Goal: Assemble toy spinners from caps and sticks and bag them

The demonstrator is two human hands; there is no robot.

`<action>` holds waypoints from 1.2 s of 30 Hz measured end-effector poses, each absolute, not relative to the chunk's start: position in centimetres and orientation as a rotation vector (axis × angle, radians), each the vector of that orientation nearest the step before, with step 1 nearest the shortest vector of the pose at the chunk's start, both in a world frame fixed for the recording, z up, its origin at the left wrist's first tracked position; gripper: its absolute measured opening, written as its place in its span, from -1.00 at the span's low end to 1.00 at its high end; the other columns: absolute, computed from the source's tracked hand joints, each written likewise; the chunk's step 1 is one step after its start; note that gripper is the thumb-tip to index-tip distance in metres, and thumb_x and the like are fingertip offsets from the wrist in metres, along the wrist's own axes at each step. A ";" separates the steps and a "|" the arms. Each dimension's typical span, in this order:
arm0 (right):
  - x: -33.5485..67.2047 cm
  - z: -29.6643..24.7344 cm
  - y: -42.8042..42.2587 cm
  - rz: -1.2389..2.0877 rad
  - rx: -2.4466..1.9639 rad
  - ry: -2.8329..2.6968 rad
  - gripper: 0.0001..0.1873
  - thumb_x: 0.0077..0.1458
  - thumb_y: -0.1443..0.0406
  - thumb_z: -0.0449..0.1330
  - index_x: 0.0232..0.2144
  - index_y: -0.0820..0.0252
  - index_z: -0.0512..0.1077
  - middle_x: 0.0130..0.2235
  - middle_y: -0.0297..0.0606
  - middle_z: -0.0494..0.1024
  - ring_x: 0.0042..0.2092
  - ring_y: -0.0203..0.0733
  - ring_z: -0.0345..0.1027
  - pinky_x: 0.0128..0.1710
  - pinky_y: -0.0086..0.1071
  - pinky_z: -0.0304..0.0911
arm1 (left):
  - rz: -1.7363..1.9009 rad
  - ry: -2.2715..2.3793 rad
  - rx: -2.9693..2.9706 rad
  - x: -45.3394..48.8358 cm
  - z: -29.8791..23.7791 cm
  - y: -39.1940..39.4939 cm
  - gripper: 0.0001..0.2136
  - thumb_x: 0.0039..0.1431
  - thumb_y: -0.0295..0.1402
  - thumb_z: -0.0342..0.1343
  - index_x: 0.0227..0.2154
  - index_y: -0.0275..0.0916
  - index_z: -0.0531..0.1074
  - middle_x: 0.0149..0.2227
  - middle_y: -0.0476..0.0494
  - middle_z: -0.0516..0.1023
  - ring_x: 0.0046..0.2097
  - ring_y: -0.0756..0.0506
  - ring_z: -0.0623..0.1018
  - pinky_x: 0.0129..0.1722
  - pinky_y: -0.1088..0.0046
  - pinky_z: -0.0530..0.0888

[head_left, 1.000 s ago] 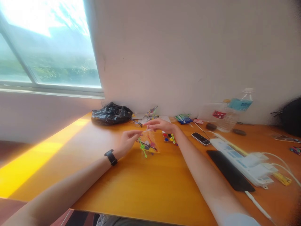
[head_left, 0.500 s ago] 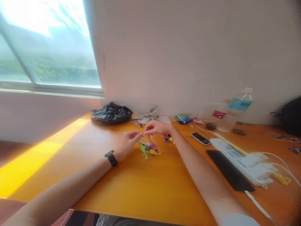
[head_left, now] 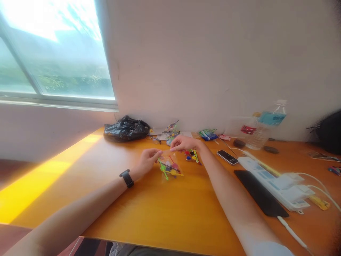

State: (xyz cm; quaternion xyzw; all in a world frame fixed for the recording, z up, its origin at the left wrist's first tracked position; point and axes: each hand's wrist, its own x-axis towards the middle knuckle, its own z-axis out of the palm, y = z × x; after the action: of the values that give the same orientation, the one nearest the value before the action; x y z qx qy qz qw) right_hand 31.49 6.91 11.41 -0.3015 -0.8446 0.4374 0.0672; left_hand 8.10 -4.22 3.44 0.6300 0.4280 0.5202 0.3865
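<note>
Between my hands hangs a clear plastic bag (head_left: 170, 168) holding small green, yellow, red, white and dark plastic pieces. My left hand (head_left: 149, 159) pinches the bag's upper left corner between thumb and fingers. At the top right edge of the bag, my right hand (head_left: 183, 143) is closed with thumb and fingertips together on the film. Just beyond my right wrist lies a group of loose plastic pieces (head_left: 191, 155) in red, black, blue and yellow, partly hidden by the forearm.
A black plastic bag (head_left: 126, 128) sits at the back left, near glasses (head_left: 154, 138) and more plastic parts (head_left: 172, 131). To the right are a small black-faced device (head_left: 227, 157), a black phone (head_left: 259, 192), a power strip (head_left: 269, 181) with cables, and bottles (head_left: 257, 137).
My right hand has moved right, away from my left, along the top of the bag. The bag's upper edge is spread wider, and more of the loose pieces show.
</note>
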 end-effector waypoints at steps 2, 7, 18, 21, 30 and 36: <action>32.0 11.4 7.1 1.353 -0.927 -2.531 -0.49 -0.05 -0.07 0.44 -0.33 0.29 0.60 -0.56 -0.40 0.43 -0.52 -0.34 0.26 -0.56 -0.48 0.07 | 1.322 1.081 1.590 8.2 3.5 -4.2 -0.56 0.18 0.06 0.28 -0.36 -0.32 0.59 -0.44 -0.12 0.60 -0.45 -0.02 0.48 -0.46 0.50 0.36; 31.5 11.3 6.8 1.165 -0.844 -2.614 -0.53 0.02 -0.05 0.40 -0.32 0.26 0.65 -0.45 -0.33 0.53 -0.41 -0.31 0.29 -0.44 -0.46 0.12 | 1.304 1.061 1.583 8.2 3.6 -4.5 -0.56 0.17 0.07 0.28 -0.35 -0.30 0.58 -0.42 -0.14 0.63 -0.45 -0.04 0.52 -0.45 0.49 0.39; 30.0 11.3 6.9 1.108 -0.809 -2.724 -0.53 0.10 -0.04 0.35 -0.38 0.31 0.62 -0.46 -0.27 0.56 -0.43 -0.29 0.34 -0.44 -0.46 0.16 | 1.357 1.161 1.578 8.2 3.4 -4.3 -0.53 0.11 0.10 0.31 -0.49 -0.29 0.52 -0.48 -0.13 0.60 -0.47 -0.04 0.50 -0.50 0.51 0.33; 31.3 11.6 7.1 1.216 -0.847 -2.666 -0.53 0.12 -0.04 0.32 -0.33 0.31 0.60 -0.50 -0.34 0.49 -0.51 -0.35 0.24 -0.51 -0.46 0.11 | 1.360 1.239 1.521 8.4 3.4 -4.4 -0.50 0.05 0.12 0.35 -0.53 -0.28 0.44 -0.58 -0.06 0.52 -0.55 0.00 0.43 -0.56 0.54 0.23; 31.3 11.8 6.9 1.305 -0.825 -2.656 -0.60 0.14 0.02 0.32 -0.27 0.30 0.56 -0.37 -0.26 0.58 -0.44 -0.32 0.34 -0.40 -0.44 0.26 | 1.336 1.187 1.537 8.3 3.3 -4.2 -0.49 0.08 0.14 0.31 -0.51 -0.27 0.42 -0.55 -0.05 0.52 -0.51 0.00 0.45 -0.48 0.51 0.30; 31.3 11.9 6.6 1.436 -0.795 -2.409 -0.69 0.07 0.17 0.35 -0.21 0.29 0.60 -0.47 -0.36 0.50 -0.49 -0.36 0.27 -0.43 -0.45 0.21 | 1.377 1.259 1.580 7.7 2.7 -3.7 -0.52 0.28 0.13 0.12 -0.38 -0.26 0.47 -0.38 -0.09 0.55 -0.33 -0.07 0.51 -0.31 0.46 0.41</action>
State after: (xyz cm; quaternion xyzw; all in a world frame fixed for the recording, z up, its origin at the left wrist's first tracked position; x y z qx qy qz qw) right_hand 31.26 6.58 11.93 -0.2709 -0.8211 0.4894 0.1133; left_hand 7.70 -3.65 2.71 0.6074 0.4841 0.5294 0.3412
